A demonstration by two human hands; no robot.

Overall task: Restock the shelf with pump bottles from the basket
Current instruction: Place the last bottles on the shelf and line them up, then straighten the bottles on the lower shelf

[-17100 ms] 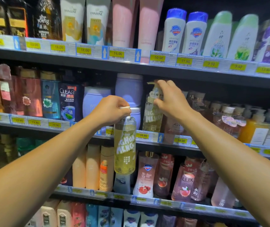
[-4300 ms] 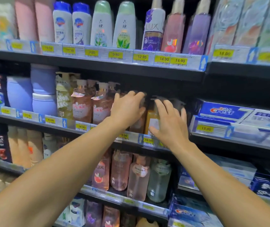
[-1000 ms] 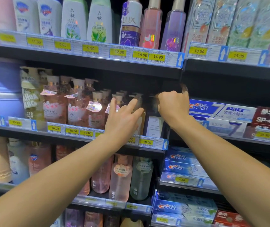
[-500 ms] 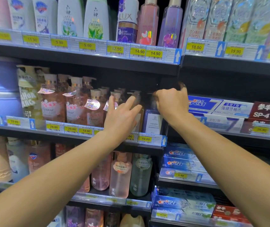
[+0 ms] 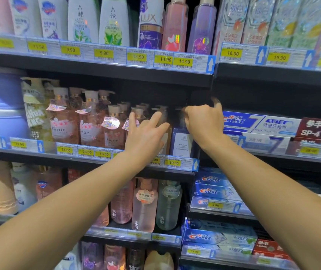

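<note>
**Both hands at the right end of the middle shelf**

Plainly, both bare arms are stretched toward the dark metal middle shelf (image 5: 97,162), whose front edge carries yellow price labels; the left hand (image 5: 146,137) is held with its fingers (image 5: 154,118) straight and spread apart, laid against the front of an amber pump bottle (image 5: 165,131) that is largely hidden behind it; nothing is clasped by this hand. The right hand (image 5: 204,123) is curled into a loose fist at the top of a dark blue pump bottle with a white label (image 5: 181,143), and its fingers appear to be closed about the pump head, though the head itself is blurred and hidden, so the exact hold cannot be told. The blue bottle is stood upright at the right end of the shelf, just beside the amber one; to their left a row of pink translucent pump bottles (image 5: 89,129) is lined up, touching or nearly so. Stacked blue toothpaste cartons (image 5: 253,121) are seen in the neighbouring bay to the right; tall white and green bottles (image 5: 97,22) are ranged on the shelf above.
</note>
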